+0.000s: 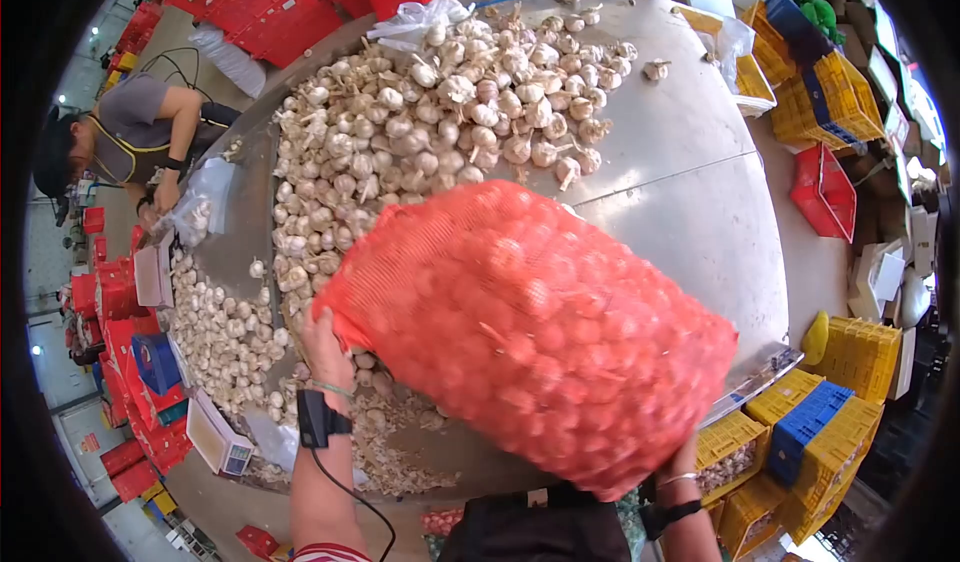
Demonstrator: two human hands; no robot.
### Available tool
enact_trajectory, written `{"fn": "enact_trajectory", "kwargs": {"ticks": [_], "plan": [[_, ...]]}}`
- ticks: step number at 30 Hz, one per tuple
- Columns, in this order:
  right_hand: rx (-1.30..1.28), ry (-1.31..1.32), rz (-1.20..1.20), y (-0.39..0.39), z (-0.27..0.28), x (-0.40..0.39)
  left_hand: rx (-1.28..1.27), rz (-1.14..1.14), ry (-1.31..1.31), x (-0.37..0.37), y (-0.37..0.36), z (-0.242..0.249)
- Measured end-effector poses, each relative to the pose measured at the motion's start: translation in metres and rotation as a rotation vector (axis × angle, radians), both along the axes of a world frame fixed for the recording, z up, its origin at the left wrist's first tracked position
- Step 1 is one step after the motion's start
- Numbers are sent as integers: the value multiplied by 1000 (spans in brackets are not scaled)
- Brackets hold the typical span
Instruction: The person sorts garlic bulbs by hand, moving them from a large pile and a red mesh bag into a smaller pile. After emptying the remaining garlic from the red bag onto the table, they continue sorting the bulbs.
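A large red mesh bag of garlic (540,332) is tilted across the middle of the head view, over the metal table. My left hand (330,350) is closed around the gathered mesh at the bag's left corner. At the lower right end, my right hand (682,462) holds the bag from the side and below; its fingers are mostly hidden. Behind the bag and to its left lies a big heap of loose garlic bulbs (400,127). The bag covers part of the table and some of the heap.
The metal table (690,177) carries a second garlic pile (225,332), peelings (390,452), plastic bags and a white scale (220,437). At the left, a person (140,132) handles a clear bag. Red crates (250,7) and yellow crates (830,97) surround the table.
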State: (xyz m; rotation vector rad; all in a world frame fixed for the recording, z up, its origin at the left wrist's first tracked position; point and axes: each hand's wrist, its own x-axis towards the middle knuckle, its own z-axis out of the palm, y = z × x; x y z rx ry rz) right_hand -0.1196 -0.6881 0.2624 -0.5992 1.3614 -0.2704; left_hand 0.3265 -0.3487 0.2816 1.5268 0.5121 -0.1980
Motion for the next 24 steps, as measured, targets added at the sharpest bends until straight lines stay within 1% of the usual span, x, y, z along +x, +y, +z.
{"fn": "enact_trajectory", "kwargs": {"ticks": [1, 2, 3, 4, 5, 6, 7, 8, 9, 10, 11, 12, 13, 14, 15, 16, 17, 19, 20, 21, 22, 23, 24], "plan": [[35, 9, -7, 18, -23, -24, 79, -65, 18, 9, 3, -5], [155, 64, 14, 35, -9, -21, 164, -132, 41, 10, 7, -8], [274, 116, 34, 50, 6, -15, 176, -133, 55, 0, 7, -13], [436, 65, 146, 59, -10, -46, 246, -158, -26, -12, 2, -21], [594, 10, 262, 64, -6, -44, 314, -179, -110, -24, 0, -29], [710, 163, 644, 52, 14, -51, 436, -218, -69, -46, 9, -34], [584, 316, 939, 50, 43, -19, 538, -203, 92, -69, 10, -31], [432, 213, 1252, 33, 62, 6, 620, -156, 127, -103, 20, -46], [259, 94, 1557, 15, 74, 28, 637, -103, 118, -145, 37, -68], [200, 82, 1417, -3, 76, 46, 537, -24, 281, -193, 57, -98], [182, 127, 1244, -29, 73, 75, 431, 57, 444, -231, 68, -116], [22, 123, 1042, -54, 50, 91, 39, 115, 568, -255, 60, -111], [-182, 30, 983, -80, 42, 125, -364, 177, 665, -275, 46, -105], [-381, 40, 966, -104, 7, 149, -372, 210, 664, -285, 32, -102], [-648, 49, 1048, -114, -15, 184, -446, 183, 610, -289, 19, -102], [-839, 8, 1209, -128, -56, 202, -515, 154, 554, -290, 13, -105], [-1033, -43, 1364, -138, -88, 220, -515, 184, 554, -293, 12, -113], [-327, 47, 1474, -133, -100, 264, -366, 171, 501, -290, 17, -134], [-49, -48, 1377, -128, -109, 283, -439, 203, 519, -257, -1, -103], [224, -131, 1260, -123, -118, 298, -438, 224, 522, -256, 6, -117], [340, -101, 1250, -124, -126, 311, -469, 238, 496, -260, 17, -137], [443, -216, 1230, -127, -132, 318, -503, 248, 467, -256, 21, -146], [479, -232, 1219, -128, -138, 323, -512, 259, 471, -254, 25, -153]]}}
